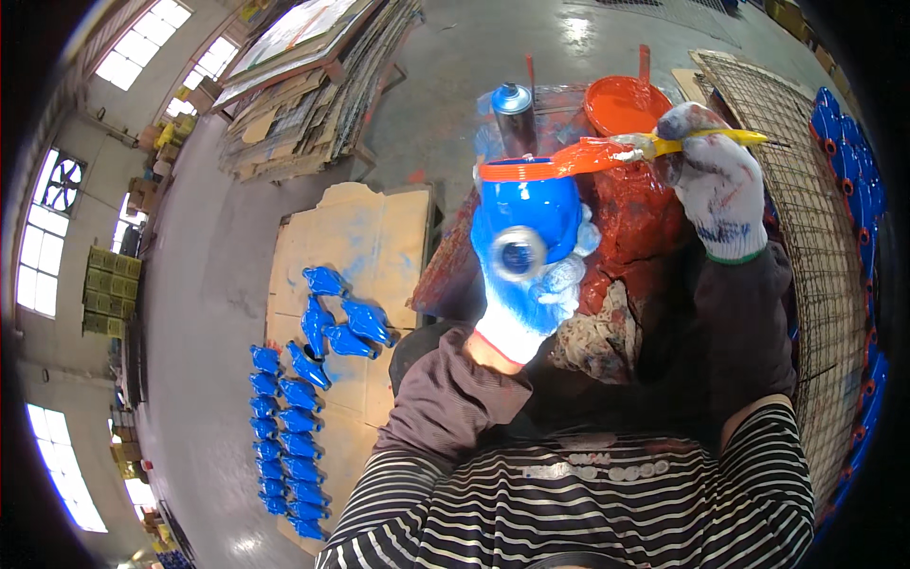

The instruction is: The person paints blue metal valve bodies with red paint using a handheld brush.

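Observation:
My left hand [517, 308], in a white glove stained blue, grips a glossy blue rounded casting [545, 211]. A silvery round opening on the casting's side faces me, and its top rim is orange. My right hand [722, 190], in a stained white glove, is closed around the yellow handle of a paintbrush [725, 139]. The orange-coated bristles lie against the right side of the rim. Behind the brush stands a round container of orange paint [611, 106], a stick upright in it. A blue-topped spray can [513, 114] stands behind the casting.
Several blue castings [300, 444] lie in rows on cardboard [360, 232] at the left. More blue parts [853, 180] line the far right beside a wire mesh rack [806, 284]. Red-coated material and a stained rag [602, 341] sit before me. Stacked sheets [294, 114] stand behind.

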`<state>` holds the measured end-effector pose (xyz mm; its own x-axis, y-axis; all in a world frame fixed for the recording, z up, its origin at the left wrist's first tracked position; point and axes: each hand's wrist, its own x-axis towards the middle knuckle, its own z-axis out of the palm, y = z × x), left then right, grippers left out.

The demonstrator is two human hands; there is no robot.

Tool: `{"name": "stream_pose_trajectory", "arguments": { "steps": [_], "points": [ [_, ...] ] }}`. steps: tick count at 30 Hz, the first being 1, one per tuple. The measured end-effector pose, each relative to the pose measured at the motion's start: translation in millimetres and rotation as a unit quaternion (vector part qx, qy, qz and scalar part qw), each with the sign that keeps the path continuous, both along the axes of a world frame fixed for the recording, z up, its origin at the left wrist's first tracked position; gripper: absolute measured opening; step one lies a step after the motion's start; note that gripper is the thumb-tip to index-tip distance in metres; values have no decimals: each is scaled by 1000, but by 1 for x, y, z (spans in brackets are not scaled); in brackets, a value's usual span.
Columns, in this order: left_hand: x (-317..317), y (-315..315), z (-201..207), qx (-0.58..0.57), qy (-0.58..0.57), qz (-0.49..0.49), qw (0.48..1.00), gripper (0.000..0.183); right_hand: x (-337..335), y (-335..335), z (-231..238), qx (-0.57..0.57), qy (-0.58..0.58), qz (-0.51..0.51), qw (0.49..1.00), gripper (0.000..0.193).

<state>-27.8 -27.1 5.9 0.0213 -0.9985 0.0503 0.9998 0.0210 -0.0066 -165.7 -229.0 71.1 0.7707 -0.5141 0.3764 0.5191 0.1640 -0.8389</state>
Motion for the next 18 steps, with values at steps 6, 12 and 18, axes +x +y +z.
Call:
{"name": "stream_pose_trajectory", "arguments": {
  "steps": [6,12,18],
  "points": [
    [3,6,-5,-47,72,2,996,64,9,-12,-6,-19,-11,5,1000,22],
    [14,1,-6,267,-242,224,905,53,-4,3,24,-157,128,-172,964,22],
    [-6,7,-8,225,-876,395,163,75,27,2,-8,-523,224,-288,770,27]
  ]
}}
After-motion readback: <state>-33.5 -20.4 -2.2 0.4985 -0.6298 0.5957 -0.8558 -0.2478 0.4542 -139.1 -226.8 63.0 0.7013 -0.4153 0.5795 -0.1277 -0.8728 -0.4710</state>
